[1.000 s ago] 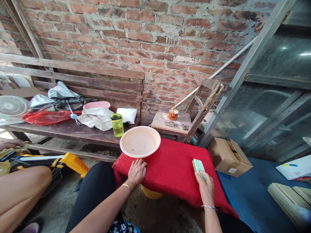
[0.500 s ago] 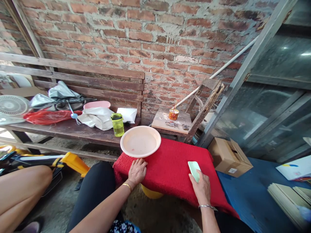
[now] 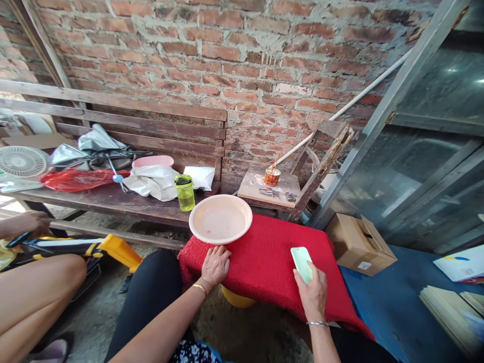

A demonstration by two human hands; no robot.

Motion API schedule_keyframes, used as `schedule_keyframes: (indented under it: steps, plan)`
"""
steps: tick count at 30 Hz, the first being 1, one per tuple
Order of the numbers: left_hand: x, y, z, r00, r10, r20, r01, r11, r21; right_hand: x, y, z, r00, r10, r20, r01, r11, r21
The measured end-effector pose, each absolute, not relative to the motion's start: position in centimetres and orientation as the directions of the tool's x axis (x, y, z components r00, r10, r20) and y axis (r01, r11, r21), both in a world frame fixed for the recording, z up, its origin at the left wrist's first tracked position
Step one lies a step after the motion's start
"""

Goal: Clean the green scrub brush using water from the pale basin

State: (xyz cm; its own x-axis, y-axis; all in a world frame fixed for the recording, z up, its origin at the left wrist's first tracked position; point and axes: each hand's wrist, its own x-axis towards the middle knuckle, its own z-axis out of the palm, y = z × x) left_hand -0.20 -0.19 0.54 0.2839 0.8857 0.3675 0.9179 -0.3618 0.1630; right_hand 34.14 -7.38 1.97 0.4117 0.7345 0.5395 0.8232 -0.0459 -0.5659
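My left hand [image 3: 216,265] lies flat on the red cloth [image 3: 260,272], its fingertips at the near rim of a pale pink basin [image 3: 245,229]. Those fingers look relaxed and hold nothing. The shallow basin seems to have clear water in it, with a small pinkish speck at the bottom. Farther right, my right hand [image 3: 314,291] grips a mint-green phone [image 3: 301,258] by its lower part, over the cloth. The phone's plain pale face with a small dark dot points up; its lower end is hidden by my fingers.
A wooden bench [image 3: 102,200] holds a green bottle [image 3: 185,193], white bags, a red plastic bag [image 3: 81,179] and a fan [image 3: 22,161]. An old chair [image 3: 260,194] carries padlocks and an incense cup [image 3: 271,177]. A cardboard box [image 3: 355,247] stands right. Another person's hand [image 3: 32,223] shows at left.
The phone in my right hand has shifted slightly left and up over the cloth. Another person's hand has come into view at the left edge. My left hand stays by the basin.
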Motion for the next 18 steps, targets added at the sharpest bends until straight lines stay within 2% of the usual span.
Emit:
schedule_keyframes:
  steps: [5, 11, 18]
  plan:
    - [-0.2, -0.2, 0.5, 0.281, 0.885, 0.372, 0.917, -0.362, 0.169, 34.2, -7.2, 1.0, 0.421, 0.814, 0.400, 0.788, -0.109, -0.606]
    - [-0.1, -0.2, 0.8, 0.273, 0.891, 0.362, 0.916, -0.356, 0.184, 35.2, -6.9, 1.0, 0.553, 0.786, 0.278, 0.627, -0.172, -0.760]
    - [-0.1, -0.3, 1.0, 0.289, 0.883, 0.371, 0.916, -0.367, 0.161, 35.1, -7.0, 1.0, 0.565, 0.779, 0.272, 0.539, -0.098, -0.836]
